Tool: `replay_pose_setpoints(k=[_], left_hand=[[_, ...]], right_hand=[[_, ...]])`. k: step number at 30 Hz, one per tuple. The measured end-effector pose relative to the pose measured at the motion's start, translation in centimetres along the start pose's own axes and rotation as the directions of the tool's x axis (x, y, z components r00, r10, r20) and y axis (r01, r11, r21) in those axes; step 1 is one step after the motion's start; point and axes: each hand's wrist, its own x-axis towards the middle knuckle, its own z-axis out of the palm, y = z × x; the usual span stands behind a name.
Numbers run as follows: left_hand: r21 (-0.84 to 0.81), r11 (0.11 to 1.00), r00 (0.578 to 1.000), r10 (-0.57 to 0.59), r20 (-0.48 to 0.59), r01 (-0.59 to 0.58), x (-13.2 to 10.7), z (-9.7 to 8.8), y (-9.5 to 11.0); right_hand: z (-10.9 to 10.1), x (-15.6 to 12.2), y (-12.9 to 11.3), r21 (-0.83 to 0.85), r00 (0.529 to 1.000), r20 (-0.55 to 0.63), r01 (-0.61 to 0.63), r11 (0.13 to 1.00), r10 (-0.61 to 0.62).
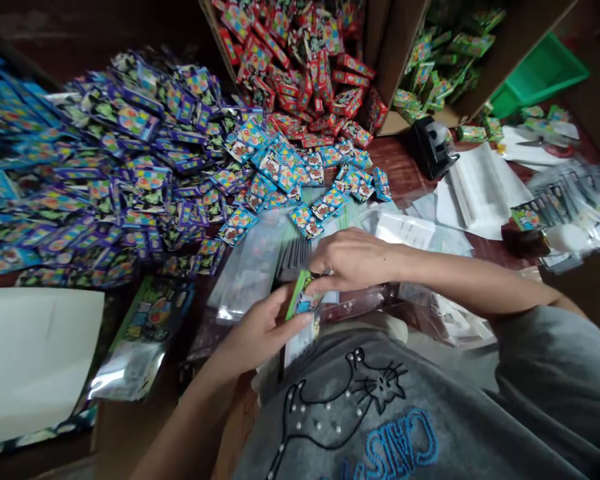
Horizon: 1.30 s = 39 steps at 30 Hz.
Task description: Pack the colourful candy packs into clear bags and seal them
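Observation:
Close to my body, my left hand (273,323) grips a green-topped printed plastic pouch (303,300), thumb on its front. My right hand (347,260) is closed at the pouch's upper edge, its fingers curled and partly hidden. Just beyond the hands stands a row of dark, thin flat pieces (294,257). Clear plastic bags (247,267) lie to the left of that row. Small blue candy packets (280,167) are scattered on the table past my right hand. A similar printed pouch stack (150,320) lies to the left.
Purple packets (140,180) form a large heap at the left. Cardboard boxes hold red packets (310,73) and green packets (430,73). A black tape dispenser (433,148), white papers (480,190), scissors (543,141) and a green bin (540,73) are at the right.

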Motion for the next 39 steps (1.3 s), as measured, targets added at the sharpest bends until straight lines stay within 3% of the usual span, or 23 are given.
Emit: replay_pose_setpoints(k=[2,4,5,7,9,10,12,15,17,21,22,25,26,28,30,31,33,34,35,36,39], left_hand=[[-0.044,0.998,0.997,-0.035,0.071,0.039,0.4,0.3,1.0],[-0.064,0.995,0.996,-0.072,0.058,0.076,0.9,0.4,1.5],[-0.068,0.994,0.996,-0.083,0.011,0.084,1.1,0.3,1.6],[-0.088,0.993,0.983,-0.091,-0.161,0.078,1.5,0.4,1.3],[-0.148,0.989,0.922,-0.085,-0.377,0.031,1.8,0.9,0.8],[-0.189,0.982,0.88,-0.082,-0.467,-0.009,2.0,1.4,0.6],[-0.266,0.96,0.819,-0.08,-0.569,-0.091,2.3,2.7,0.0],[-0.256,0.958,0.756,-0.073,-0.651,-0.128,2.6,4.4,-0.9],[-0.178,0.981,0.728,-0.065,-0.682,-0.079,2.3,5.0,-1.7],[-0.105,0.994,0.836,-0.054,-0.547,-0.004,1.1,5.7,-3.5],[-0.074,0.997,0.835,-0.048,-0.548,0.008,0.8,5.7,-3.9],[0.075,0.993,0.73,-0.014,-0.684,0.089,-0.1,5.5,-4.7],[0.12,0.985,0.712,-0.002,-0.702,0.121,-0.5,5.0,-4.9],[0.216,0.965,0.743,0.035,-0.669,0.149,-1.5,3.5,-5.0],[0.336,0.932,0.764,0.118,-0.634,0.134,-2.4,0.9,-4.6],[0.407,0.903,0.741,0.179,-0.647,0.137,-2.7,-0.8,-4.2],[0.558,0.805,0.63,0.33,-0.702,0.2,-2.5,-5.1,-2.7],[0.628,0.732,0.58,0.4,-0.71,0.264,-1.9,-7.6,-1.7],[0.696,0.649,0.556,0.471,-0.685,0.307,-1.1,-10.1,-0.5],[0.76,0.56,0.567,0.525,-0.634,0.33,0.0,-12.7,0.7],[0.905,0.304,0.772,0.482,-0.414,0.296,4.0,-19.4,4.0]], right_hand=[[-1.3,-0.5,-0.1,0.056,0.991,0.107,0.069,0.996,-0.075],[-2.3,-1.2,-0.1,0.102,0.98,0.126,0.139,0.985,-0.151],[-2.5,-1.6,0.0,0.114,0.982,0.078,0.162,0.98,-0.171],[-2.3,-2.3,0.2,0.137,0.98,-0.136,0.161,0.978,-0.142],[-0.6,-2.8,0.3,0.203,0.913,-0.408,0.072,0.977,0.017],[0.7,-2.8,0.3,0.262,0.87,-0.476,0.002,0.965,0.128],[4.0,-2.5,0.1,0.36,0.837,-0.441,-0.166,0.918,0.325],[8.9,-1.5,-0.4,0.294,0.813,-0.336,-0.389,0.873,0.475],[11.2,-0.7,-0.5,0.208,0.768,-0.389,-0.465,0.86,0.509],[13.5,0.4,-0.1,0.176,0.728,-0.463,-0.483,0.858,0.505],[13.8,0.7,0.1,0.19,0.725,-0.472,-0.471,0.861,0.501],[13.7,1.9,0.5,0.237,0.743,-0.447,-0.44,0.866,0.499],[13.2,2.3,0.6,0.248,0.762,-0.422,-0.424,0.871,0.491],[11.5,3.3,1.2,0.243,0.8,-0.404,-0.373,0.895,0.443],[9.0,4.8,2.3,0.167,0.816,-0.458,-0.311,0.936,0.353],[7.6,5.7,2.9,0.094,0.818,-0.497,-0.279,0.956,0.288],[4.9,8.4,4.2,-0.109,0.858,-0.501,-0.192,0.975,0.113],[3.7,10.0,4.8,-0.217,0.895,-0.445,-0.121,0.969,0.012],[2.8,11.7,5.2,-0.307,0.932,-0.353,-0.036,0.951,-0.079],[2.1,13.5,5.5,-0.371,0.958,-0.25,0.041,0.928,-0.142],[1.1,18.3,5.7,-0.447,0.986,-0.049,0.119,0.886,-0.158]])
